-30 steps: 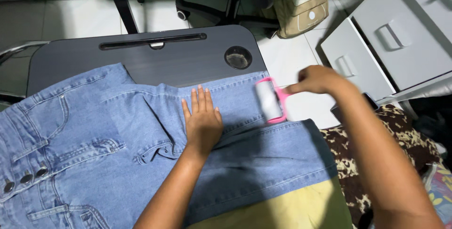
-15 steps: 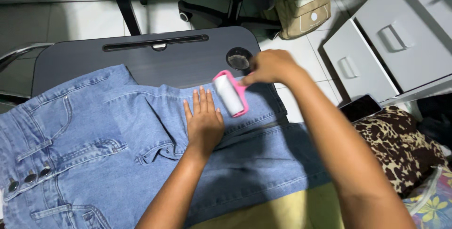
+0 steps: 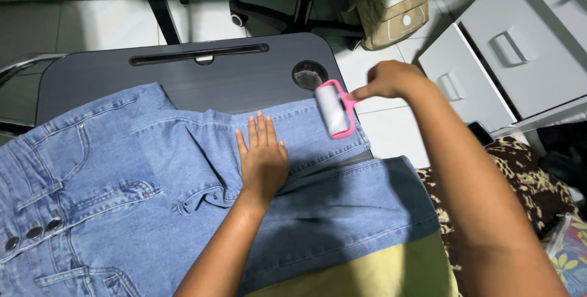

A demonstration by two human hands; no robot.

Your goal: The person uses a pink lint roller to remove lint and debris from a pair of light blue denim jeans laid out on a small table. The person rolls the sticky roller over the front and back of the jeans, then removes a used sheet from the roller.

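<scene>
Light blue jeans point(image 3: 153, 181) lie spread over a dark grey lap table point(image 3: 183, 77), the waistband with metal buttons at the left. My left hand point(image 3: 263, 156) rests flat on the denim, fingers together and pointing away from me. My right hand point(image 3: 388, 80) grips the handle of a pink lint roller point(image 3: 333, 110), whose white roll lies on the jeans leg near the table's right edge, just below a round cup recess point(image 3: 309, 74).
Beyond the table stand an office chair base point(image 3: 293, 10) and a tan backpack point(image 3: 391, 10) on the white tile floor. White drawers point(image 3: 507, 58) stand at the right. A leopard-print cloth point(image 3: 538, 187) and a yellow fabric point(image 3: 367, 272) lie near me.
The lint roller went left across the jeans leg towards my left hand, then came back right near the table's edge. My left hand stayed pressed flat on the denim.
</scene>
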